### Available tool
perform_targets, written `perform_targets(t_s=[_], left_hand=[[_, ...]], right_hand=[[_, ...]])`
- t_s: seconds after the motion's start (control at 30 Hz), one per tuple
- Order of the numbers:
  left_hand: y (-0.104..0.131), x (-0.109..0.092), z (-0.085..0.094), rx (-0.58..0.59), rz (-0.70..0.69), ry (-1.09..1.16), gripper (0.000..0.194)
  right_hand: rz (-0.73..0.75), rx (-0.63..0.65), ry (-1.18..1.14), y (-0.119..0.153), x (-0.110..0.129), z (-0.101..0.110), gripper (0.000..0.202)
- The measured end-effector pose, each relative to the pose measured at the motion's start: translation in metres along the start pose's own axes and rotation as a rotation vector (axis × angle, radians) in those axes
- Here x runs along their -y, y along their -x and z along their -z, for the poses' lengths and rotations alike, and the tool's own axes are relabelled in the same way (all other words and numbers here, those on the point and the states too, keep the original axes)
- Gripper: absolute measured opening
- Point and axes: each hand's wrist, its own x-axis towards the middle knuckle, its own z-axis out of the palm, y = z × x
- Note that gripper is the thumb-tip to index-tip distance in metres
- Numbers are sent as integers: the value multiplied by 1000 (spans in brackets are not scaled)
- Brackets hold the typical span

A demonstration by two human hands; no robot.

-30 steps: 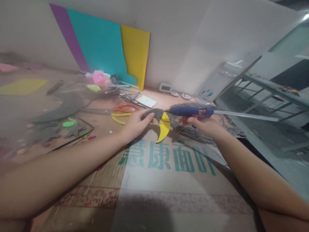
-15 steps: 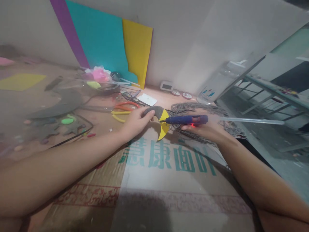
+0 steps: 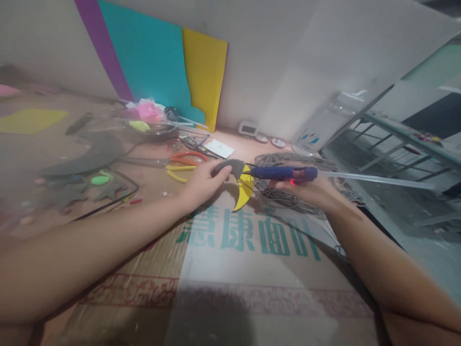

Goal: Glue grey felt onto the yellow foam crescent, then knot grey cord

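Between the thumb and fingers of my left hand (image 3: pixel 211 185) is a crescent-shaped piece (image 3: pixel 245 193), grey at the held end and yellow toward its pointed lower tip. My right hand (image 3: pixel 302 190) is wrapped round a blue hot glue gun (image 3: pixel 273 173) with a small red light lit. A clear glue stick (image 3: pixel 374 179) sticks out of the gun's back end. The gun's nozzle points left at the crescent, close to where grey meets yellow; whether it touches cannot be told. Below my right hand lies a bundle of grey cord (image 3: pixel 277 197).
Orange-handled and yellow-handled scissors (image 3: pixel 189 157) lie beyond my left hand. At the left are a large grey crescent (image 3: pixel 86 154), grey stars and a green piece (image 3: pixel 100 180). A clear bottle (image 3: pixel 327 122) and a small digital display (image 3: pixel 248 128) stand by the wall.
The glue gun in my right hand has shifted slightly right and up, drawing its nozzle back from the yellow part. My left hand and the crescent stay nearly where they were.
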Motion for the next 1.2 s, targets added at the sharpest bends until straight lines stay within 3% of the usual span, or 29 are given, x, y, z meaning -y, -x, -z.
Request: perform_targets(t_s=[0.33, 1.2], left_hand=[[-2, 7, 0, -8, 37, 42, 32], [-1, 2, 0, -2, 42, 38, 31]], right_hand=[[74, 41, 193, 0, 8, -3, 31], [72, 62, 187, -1, 9, -6, 29]])
